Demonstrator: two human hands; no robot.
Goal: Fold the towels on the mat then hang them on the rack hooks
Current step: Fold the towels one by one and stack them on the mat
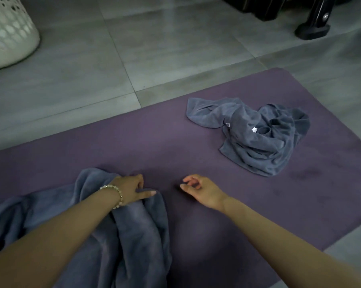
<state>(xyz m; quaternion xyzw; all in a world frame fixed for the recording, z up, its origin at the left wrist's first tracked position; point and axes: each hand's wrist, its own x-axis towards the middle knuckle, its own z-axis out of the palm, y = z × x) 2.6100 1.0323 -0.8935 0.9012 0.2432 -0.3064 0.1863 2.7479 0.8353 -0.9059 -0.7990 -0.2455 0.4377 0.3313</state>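
A purple mat (175, 142) lies on the tiled floor. A grey-blue towel (134, 225) lies rumpled on its near left part. My left hand (132, 189), with a bead bracelet on the wrist, grips the far edge of this towel, thumb stretched along the cloth. My right hand (200, 190) hovers just right of it over bare mat, fingers loosely curled and holding nothing. A second grey-blue towel (256, 134) sits crumpled on the far right part of the mat, with a small white tag showing.
A white perforated basket (7, 32) stands on the floor at the far left. A black stand foot (312, 30) and dark frame sit at the far right. Grey floor tiles surround the mat.
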